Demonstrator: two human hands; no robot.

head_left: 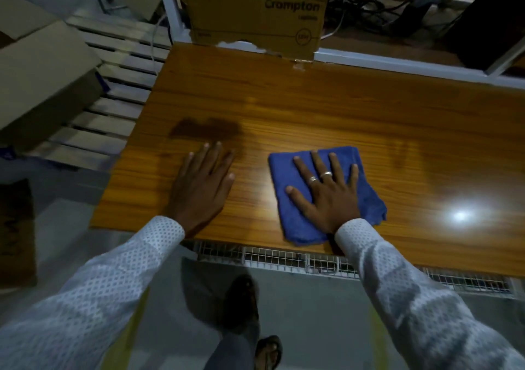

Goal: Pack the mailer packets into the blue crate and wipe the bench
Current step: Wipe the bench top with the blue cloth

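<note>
Pressing flat under right hand (326, 196), blue cloth (366, 196), long axis front-to-back on bench (312, 99)

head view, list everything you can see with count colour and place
bench: one, orange-brown wood grain, centre.
cloth: one, blue, folded, flat on the bench near its front edge.
dark patch: one, darker smear on the bench, beyond the left fingertips.
Crompton box: one, brown cardboard, at the bench's far edge.
cardboard boxes: at least two, brown, left of the bench.
slatted pallet: one, pale wood, under those boxes.
cables: several, dark, behind the bench.
wire mesh: white, under the front edge.
left hand: flat on bare bench.
right hand: two rings, fingers spread, pressing the cloth.
</note>
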